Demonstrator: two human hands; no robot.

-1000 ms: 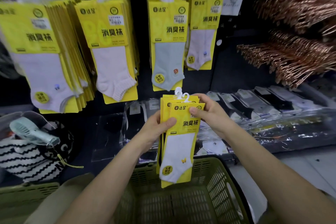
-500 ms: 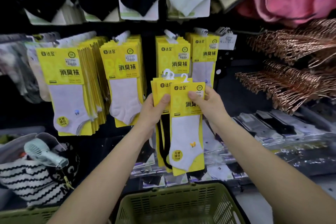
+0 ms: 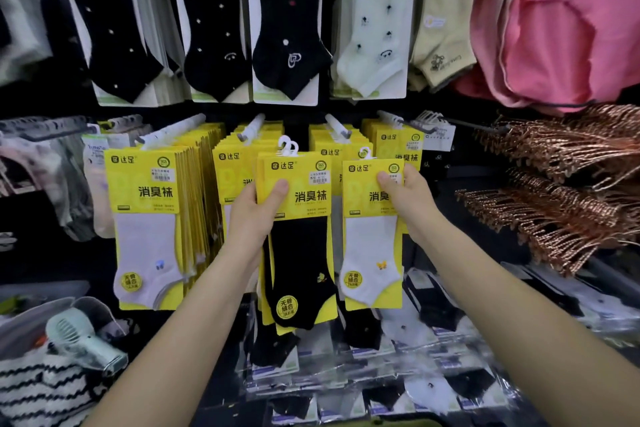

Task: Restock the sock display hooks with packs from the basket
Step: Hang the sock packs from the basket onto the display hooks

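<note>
Sock packs [image 3: 145,218] are already hung thick on the display hook [image 3: 173,130] at the left. Next to them, a bunch of packs [image 3: 298,253] with a black sock in front is gripped by the left hand [image 3: 251,218], thumb on its front. Half a second ago, one bunch was held lower down by both hands. Now it has been lifted up to the hooks, and a white-sock pack [image 3: 372,236] has been pulled off to the right. That pack is pinched at its top corner in the grip of the right hand [image 3: 412,198]. It is probably meant to be hung next, on a hook just behind it.
</note>
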